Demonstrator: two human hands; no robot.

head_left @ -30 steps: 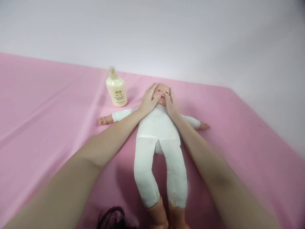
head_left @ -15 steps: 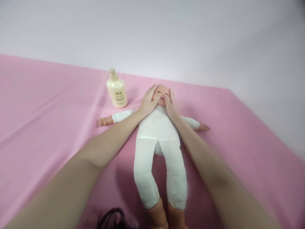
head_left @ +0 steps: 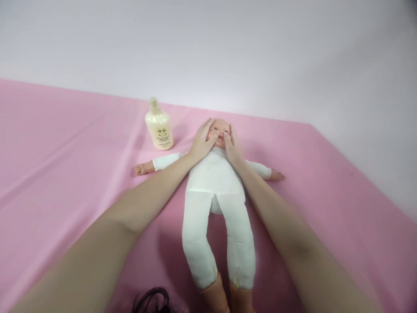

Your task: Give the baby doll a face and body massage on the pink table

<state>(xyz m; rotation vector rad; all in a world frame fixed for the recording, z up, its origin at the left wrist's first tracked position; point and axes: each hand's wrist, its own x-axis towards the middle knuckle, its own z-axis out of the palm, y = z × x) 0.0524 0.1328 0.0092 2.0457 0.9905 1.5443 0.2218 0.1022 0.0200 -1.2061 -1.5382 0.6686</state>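
- The doll (head_left: 215,174) is lying on its back near the middle of the pink cloth (head_left: 65,143), its head (head_left: 221,124) pointing away from me and its white-clad legs (head_left: 241,243) extending towards me.
- My left hand (head_left: 202,141) is resting along one cheek, fingers extending towards the temple, thumb lying beside the nose.
- My right hand (head_left: 233,148) is mirroring it on the opposite cheek, its fingers partly hiding behind its own thumb.
- Both hands are cupping without clenching; the thumb tips are staying apart, with the nose and mouth showing between them. I am not managing to tell how hard they are pressing.
- Step in hand, as I am judging it: I am working on the cheeks with both hands at once.
- The next move, in my judgement, is calling for even, light thumb pressure on both sides, with the palms steadying the head and the thumbs keeping clear of the eyes.
- My forearms (head_left: 140,208) are flanking the torso and crossing over the doll's outspread arms (head_left: 167,161).
- A pump bottle (head_left: 159,130) is standing upright beyond the doll's arm on my left, out of contact with either hand.
- Dark strands (head_left: 151,300) are showing at the lower edge, their source escaping view.
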